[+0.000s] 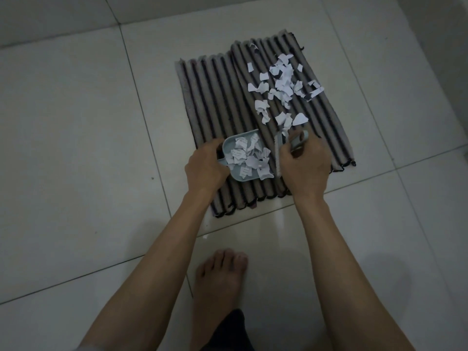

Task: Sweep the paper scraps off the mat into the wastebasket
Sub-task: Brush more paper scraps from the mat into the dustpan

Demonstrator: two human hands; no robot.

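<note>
Landmark for all positions: the dustpan, pale blue, lying on the near-left part of the striped mat.

Nearest the camera: a bare foot is standing on the tiled floor, well short of the dustpan, with both forearms reaching forward over it.

Left hand is gripping the dustpan's handle end, fingers curled round it, holding the pan low against the mat. Right hand is just right of the dustpan, fingers wrapped round the handle of a small brush; the bristle strip is standing close to the pan's open lip.

A heap of scraps is already lying in the pan. The remaining paper scraps are lying beyond and to the right of the dustpan, scattered over the far half of the mat.

Judgement on technique: the ribs are running away from the person, so brushing along the grooves toward the pan's lip should be cleaner than working across them. Keep the lip pressed flat; short strokes, since light paper flicks easily. The pan is looking fairly full.

Wastebasket: not in view.
</note>
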